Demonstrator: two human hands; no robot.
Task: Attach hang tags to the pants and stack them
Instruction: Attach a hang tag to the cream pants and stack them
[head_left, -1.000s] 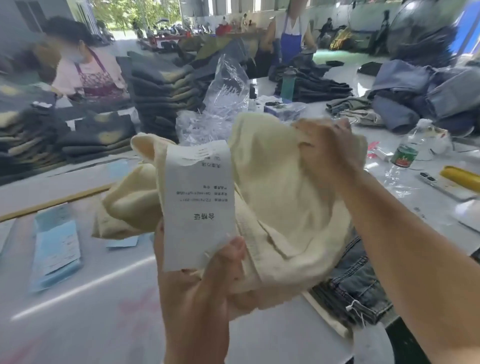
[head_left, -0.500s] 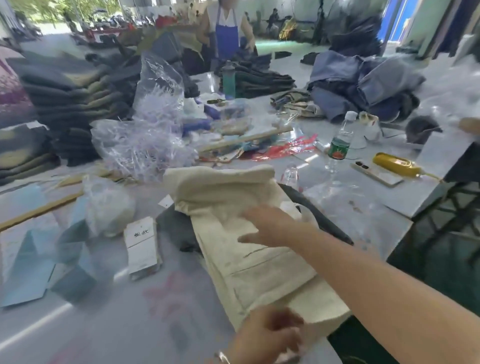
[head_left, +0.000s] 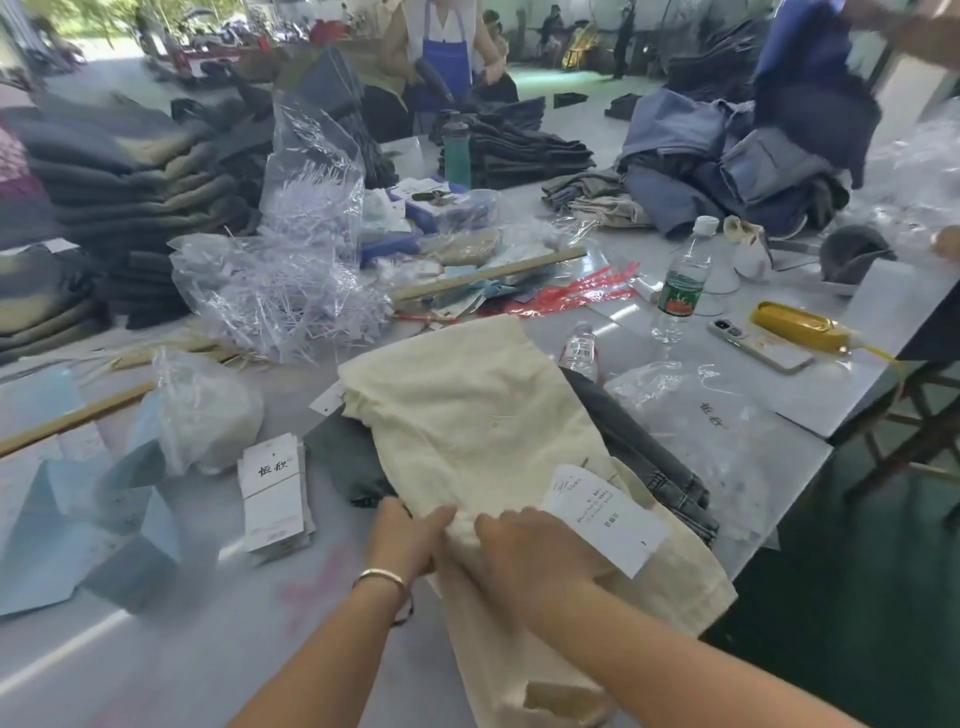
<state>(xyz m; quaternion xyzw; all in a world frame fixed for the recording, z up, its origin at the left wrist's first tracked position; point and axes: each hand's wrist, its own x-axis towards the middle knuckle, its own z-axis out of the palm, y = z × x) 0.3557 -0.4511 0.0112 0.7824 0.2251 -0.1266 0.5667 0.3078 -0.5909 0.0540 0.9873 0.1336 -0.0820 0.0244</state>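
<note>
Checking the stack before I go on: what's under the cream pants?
Dark denim pants lie under the cream pants, showing at both sides. A white tag rests on top. How many pairs lie beneath is hidden. Both the left hand and the right hand grip the cream fabric.

A second ago both hands held the cream pants (head_left: 483, 415) up in the air, with the left hand (head_left: 405, 538) pinching the white tag (head_left: 605, 517) in front. Now the pants lie flat on the table (head_left: 156, 649), on top of dark jeans (head_left: 639, 441). Both hands have come down to the near end, side by side, and the right hand (head_left: 524, 551) grips the cloth. The tag lies on the pants beside the right hand
</note>
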